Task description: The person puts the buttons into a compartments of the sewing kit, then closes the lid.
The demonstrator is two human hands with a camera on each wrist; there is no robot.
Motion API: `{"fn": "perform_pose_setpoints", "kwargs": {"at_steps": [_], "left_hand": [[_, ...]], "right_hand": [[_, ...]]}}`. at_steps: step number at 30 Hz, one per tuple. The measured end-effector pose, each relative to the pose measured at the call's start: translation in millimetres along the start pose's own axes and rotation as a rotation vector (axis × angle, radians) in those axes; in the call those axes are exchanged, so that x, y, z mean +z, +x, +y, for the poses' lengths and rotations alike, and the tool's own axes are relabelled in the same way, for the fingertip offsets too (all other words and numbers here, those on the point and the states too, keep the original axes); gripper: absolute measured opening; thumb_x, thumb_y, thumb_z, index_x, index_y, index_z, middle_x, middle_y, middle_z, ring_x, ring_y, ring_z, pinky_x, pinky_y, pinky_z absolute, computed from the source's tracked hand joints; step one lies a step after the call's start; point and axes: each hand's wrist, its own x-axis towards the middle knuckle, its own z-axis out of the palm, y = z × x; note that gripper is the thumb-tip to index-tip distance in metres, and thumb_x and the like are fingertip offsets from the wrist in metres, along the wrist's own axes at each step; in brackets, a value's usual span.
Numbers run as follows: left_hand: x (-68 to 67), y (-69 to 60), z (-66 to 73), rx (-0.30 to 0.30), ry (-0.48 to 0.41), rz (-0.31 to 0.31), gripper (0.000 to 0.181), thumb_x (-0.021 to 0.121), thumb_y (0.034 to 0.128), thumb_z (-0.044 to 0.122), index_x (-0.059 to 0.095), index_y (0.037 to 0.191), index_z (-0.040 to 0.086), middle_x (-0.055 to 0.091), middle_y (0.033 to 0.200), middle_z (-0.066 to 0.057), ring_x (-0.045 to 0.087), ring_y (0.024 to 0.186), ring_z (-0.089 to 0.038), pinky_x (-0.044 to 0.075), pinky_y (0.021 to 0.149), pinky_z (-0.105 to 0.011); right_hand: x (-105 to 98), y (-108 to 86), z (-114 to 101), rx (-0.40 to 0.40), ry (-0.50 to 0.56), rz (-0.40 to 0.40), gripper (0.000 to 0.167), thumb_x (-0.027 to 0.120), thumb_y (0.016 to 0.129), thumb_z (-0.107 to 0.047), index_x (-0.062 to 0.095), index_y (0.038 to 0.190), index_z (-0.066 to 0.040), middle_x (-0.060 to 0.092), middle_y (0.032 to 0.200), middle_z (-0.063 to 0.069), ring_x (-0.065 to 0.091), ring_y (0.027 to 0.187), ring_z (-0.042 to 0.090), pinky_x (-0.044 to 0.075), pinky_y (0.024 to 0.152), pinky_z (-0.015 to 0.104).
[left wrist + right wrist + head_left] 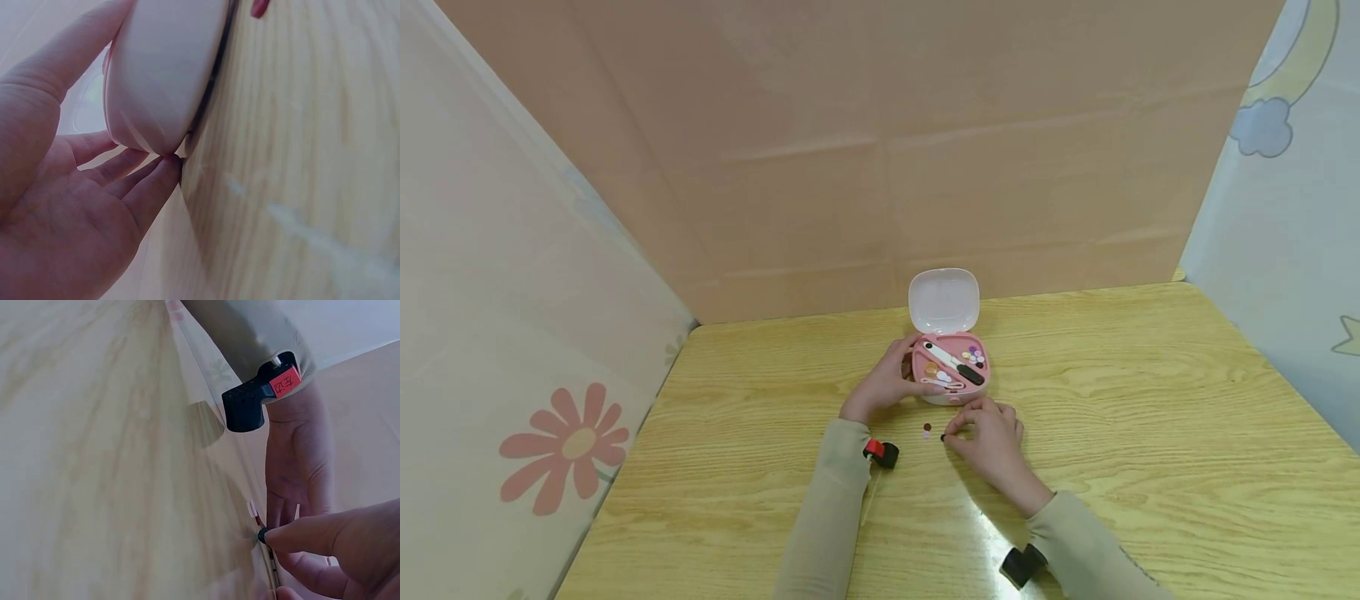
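Note:
A small pink sewing box (982, 397) stands on the table with its white lid (944, 302) raised at the back. My left hand (883, 385) grips the box's left side, thumb at the front and fingers behind; the left wrist view shows the fingertips against its pale wall (165, 69). In front of the box, my right hand (994, 443) pinches a small black button (943, 437) between thumb and index finger, close to the tabletop. Just left of that lie a dark red button (927, 427) and a lilac button (927, 435).
Inside the box are a white tool with a black end (953, 363), several coloured buttons (976, 357) at the right, and small pale items at the front. The wood-grain table (737, 467) meets a plain backdrop (820, 275) behind the box. Each wrist wears a black camera.

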Motion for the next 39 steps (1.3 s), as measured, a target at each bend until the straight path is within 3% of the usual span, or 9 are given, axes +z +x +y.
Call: {"fn": "perform_pose_setpoints", "kwargs": {"at_steps": [12,19,24,39], "left_hand": [[0.4,1.1,0.3,0.021,-0.021,-0.019,0.091,0.082,0.0763,0.014,0.029,0.149,0.016,0.030,0.140,-0.007,0.044,0.124,-0.020,0.040,0.101,-0.033],[0.1,-7.6,19.3,0.021,-0.049,-0.033,0.089,0.080,0.0780,0.007,0.027,0.149,0.006,0.029,0.140,-0.016,0.044,0.125,-0.025,0.039,0.102,-0.037],[-0.9,-12.8,27.8,-0.002,-0.035,-0.028,0.088,0.080,0.0781,0.008,0.028,0.149,0.007,0.030,0.139,-0.016,0.044,0.124,-0.024,0.039,0.102,-0.036],[-0.4,-13.8,28.9,-0.021,-0.036,-0.024,0.089,0.080,0.0784,0.009,0.027,0.149,0.008,0.031,0.139,-0.014,0.044,0.124,-0.024,0.039,0.103,-0.036]], "right_hand": [[-12.2,0.1,0.9,-0.037,0.021,-0.023,0.012,0.079,0.075,-0.015,0.068,0.073,-0.018,0.056,0.112,0.013,0.037,0.113,0.046,0.021,0.093,0.060],[-21.1,0.1,4.5,-0.032,0.010,-0.043,0.010,0.077,0.078,-0.014,0.068,0.076,-0.018,0.056,0.118,0.017,0.035,0.116,0.048,0.019,0.094,0.062],[-26.9,1.6,8.0,-0.027,-0.009,-0.038,0.007,0.076,0.079,-0.015,0.069,0.078,-0.017,0.056,0.120,0.019,0.035,0.116,0.049,0.020,0.094,0.062],[-52.8,14.2,14.1,-0.014,-0.021,0.001,0.006,0.073,0.083,-0.017,0.071,0.080,-0.013,0.054,0.119,0.023,0.032,0.116,0.054,0.018,0.091,0.066]]}}
